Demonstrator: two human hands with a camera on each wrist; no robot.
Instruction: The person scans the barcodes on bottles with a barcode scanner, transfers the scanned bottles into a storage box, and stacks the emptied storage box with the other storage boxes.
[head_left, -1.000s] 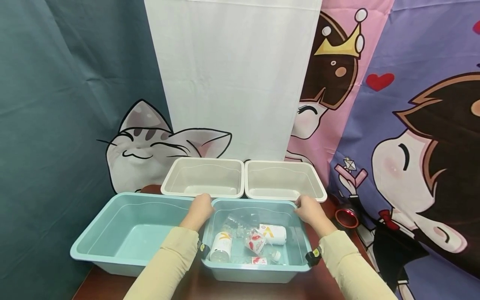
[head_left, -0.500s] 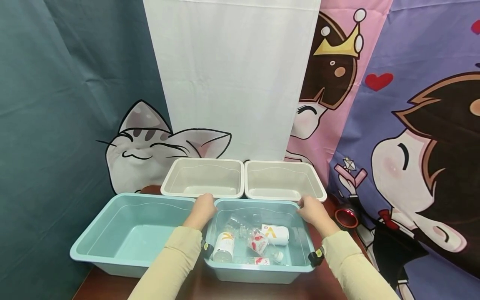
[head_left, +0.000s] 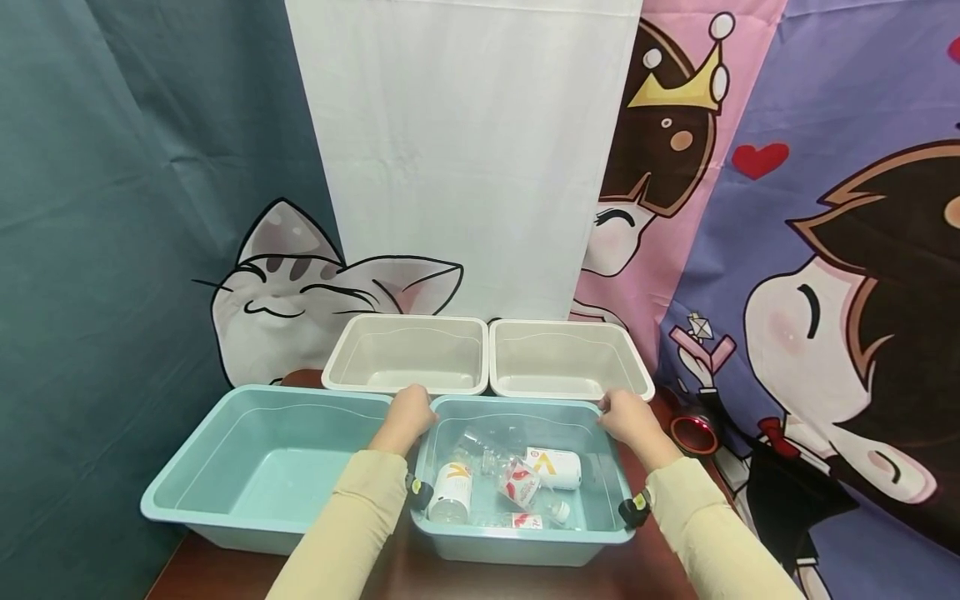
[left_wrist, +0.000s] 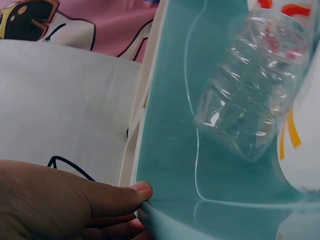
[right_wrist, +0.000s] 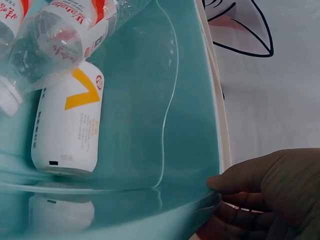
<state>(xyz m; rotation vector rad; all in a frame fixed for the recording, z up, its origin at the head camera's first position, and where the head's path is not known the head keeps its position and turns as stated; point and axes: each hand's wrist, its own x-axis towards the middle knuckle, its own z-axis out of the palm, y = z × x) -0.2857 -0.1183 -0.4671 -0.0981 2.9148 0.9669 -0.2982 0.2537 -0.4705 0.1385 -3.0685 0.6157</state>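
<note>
My left hand pinches the far left corner of a blue plastic basin, thumb over the rim and fingers beneath it, as the left wrist view shows. At the far right corner my right hand grips the same rim in the same way. Inside the basin lie a white can on the right and another white can at the left. Between them lie clear plastic bottles with red and white labels, one with a white cap.
A second blue basin stands on the brown table to the left. Two off-white bins, a left one and a right one, stand close behind. A dark round object with a red ring sits at right, before printed curtains.
The basin with the cans and bottles has shifted slightly to the right, both hands moving along with it on its rim. The other basin and the bins have stayed put.
</note>
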